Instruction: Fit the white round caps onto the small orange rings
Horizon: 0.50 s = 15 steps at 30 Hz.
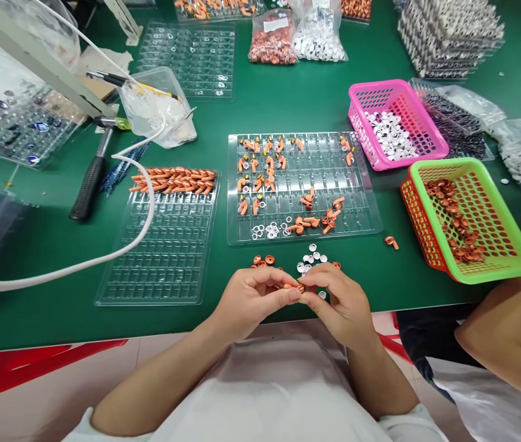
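Note:
My left hand [251, 301] and my right hand [341, 304] meet at the table's near edge, fingertips pinched together on a small orange plastic part [298, 288]. Just beyond the fingers lie loose orange rings [263, 260] and small white discs [311, 258] on the green table. Behind them a clear compartment tray [362, 209] holds several orange parts and some white rings. To the left a second clear tray [168, 264] carries a row of orange parts [175, 180] along its far end.
A green basket [500, 245] of orange rings and a pink basket [430, 138] of white discs stand at the right. Another person's arm [513, 331] is at the lower right. A hammer [90, 178], a white cable [117, 245] and a plastic tub [159, 110] lie left. Bags of parts sit at the back.

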### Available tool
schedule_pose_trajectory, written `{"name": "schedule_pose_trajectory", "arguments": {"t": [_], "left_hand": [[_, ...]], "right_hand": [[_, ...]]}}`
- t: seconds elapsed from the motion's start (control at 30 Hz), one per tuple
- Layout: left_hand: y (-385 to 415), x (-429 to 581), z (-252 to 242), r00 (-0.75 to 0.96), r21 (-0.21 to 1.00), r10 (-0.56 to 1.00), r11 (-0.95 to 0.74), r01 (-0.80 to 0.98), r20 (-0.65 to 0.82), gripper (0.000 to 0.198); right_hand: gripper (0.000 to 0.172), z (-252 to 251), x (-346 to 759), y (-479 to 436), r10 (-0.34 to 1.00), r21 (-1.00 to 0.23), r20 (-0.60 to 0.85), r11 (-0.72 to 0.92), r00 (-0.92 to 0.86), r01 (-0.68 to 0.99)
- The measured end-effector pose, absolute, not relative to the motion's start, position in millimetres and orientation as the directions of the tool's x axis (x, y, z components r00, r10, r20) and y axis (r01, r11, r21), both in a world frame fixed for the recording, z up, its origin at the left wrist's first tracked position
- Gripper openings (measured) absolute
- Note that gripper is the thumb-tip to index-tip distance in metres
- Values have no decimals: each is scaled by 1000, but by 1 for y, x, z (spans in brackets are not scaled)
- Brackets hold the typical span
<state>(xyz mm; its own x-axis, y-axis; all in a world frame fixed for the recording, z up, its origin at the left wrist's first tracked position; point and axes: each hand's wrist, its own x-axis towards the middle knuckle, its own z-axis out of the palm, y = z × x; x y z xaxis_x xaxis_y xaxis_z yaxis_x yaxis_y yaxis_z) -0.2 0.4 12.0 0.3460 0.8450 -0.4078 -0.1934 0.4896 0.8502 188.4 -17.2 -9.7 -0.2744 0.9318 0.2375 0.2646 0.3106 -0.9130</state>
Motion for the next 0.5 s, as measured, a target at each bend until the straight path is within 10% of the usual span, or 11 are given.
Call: {"name": "schedule_pose_trajectory", "arguments": {"t": [0.5], "left_hand": [[0, -4, 15, 416, 892, 823, 449, -60, -386, 18]], "right_hand": [[32, -5, 199, -14, 925, -885, 209, 316, -316, 342]]}}
